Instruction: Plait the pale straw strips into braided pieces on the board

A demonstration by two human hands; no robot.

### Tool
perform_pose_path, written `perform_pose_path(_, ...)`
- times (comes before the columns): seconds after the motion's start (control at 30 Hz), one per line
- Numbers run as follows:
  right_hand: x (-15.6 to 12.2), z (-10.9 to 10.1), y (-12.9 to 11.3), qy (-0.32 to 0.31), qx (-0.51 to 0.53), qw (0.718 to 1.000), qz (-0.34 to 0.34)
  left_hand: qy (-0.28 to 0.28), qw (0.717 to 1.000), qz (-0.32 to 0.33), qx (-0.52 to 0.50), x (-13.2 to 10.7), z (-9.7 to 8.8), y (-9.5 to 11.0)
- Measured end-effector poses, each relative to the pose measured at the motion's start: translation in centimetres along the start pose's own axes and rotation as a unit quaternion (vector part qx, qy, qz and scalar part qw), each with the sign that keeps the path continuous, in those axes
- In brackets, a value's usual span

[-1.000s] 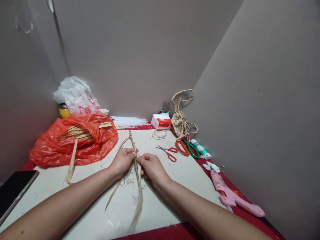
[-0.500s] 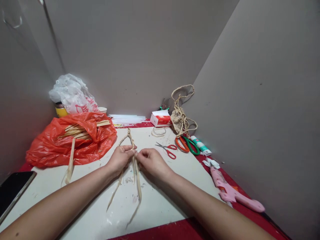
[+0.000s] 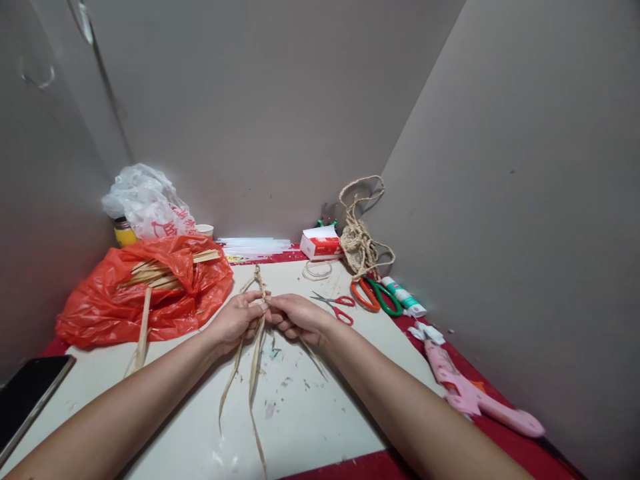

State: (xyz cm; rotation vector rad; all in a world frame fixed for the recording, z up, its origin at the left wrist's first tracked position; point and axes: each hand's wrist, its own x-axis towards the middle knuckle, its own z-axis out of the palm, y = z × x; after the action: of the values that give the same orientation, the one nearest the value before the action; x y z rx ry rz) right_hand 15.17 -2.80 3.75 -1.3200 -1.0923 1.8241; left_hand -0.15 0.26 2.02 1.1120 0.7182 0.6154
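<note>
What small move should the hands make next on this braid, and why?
Likely cross the rightmost strip over the middle one and tighten: the left hand and right hand pinch the braid where plaiting ends, and loose strips trail unwoven.

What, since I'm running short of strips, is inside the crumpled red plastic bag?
A bundle of flat tan strips pokes from the mouth of the crumpled red plastic bag; one long strip hangs onto the white tabletop. Anything deeper is covered by the plastic.
</note>
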Motion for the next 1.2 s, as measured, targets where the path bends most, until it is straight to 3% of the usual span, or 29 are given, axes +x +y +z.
perform_pose_path(0.17, 0.4, 0.1, -0.3, -0.029, -0.028, 0.999, 0.033, -0.007, 1.0, -0.004, 0.01, 0.0, -0.5, 0.8)
perform_pose_path(0.3, 0.7, 0.1, -0.3, -0.047, -0.022, 0.999, 0.009, -0.013, 0.999, 0.0, 0.032, 0.1, -1.1, 1.4)
perform_pose_path(0.53, 1.3, -0.6, 0.5, -0.098, 0.046, 0.994, -0.006, -0.019, 0.987, 0.055, 0.151, 0.6, -1.5, 0.8)
perform_pose_path(0.7, 1.1, -0.1, 0.9, -0.036, 0.027, 0.999, 0.006, -0.09, 0.95, 0.095, 0.283, 0.6, -1.8, 1.3)
perform_pose_path(0.87, 1.3, 0.9, 1.6, 0.048, -0.017, 0.999, -0.018, -0.103, 0.919, 0.083, 0.372, 0.0, -1.7, 2.1)
perform_pose_path(1.1, 1.6, 1.6, 1.8, 0.102, -0.001, 0.994, -0.029, -0.058, 0.929, -0.045, 0.363, -1.0, -0.7, 2.7)
perform_pose_path(1.2, 1.2, 1.7, 1.5, 0.101, 0.042, 0.994, -0.019, -0.047, 0.939, -0.052, 0.336, -1.3, 0.0, 2.4)
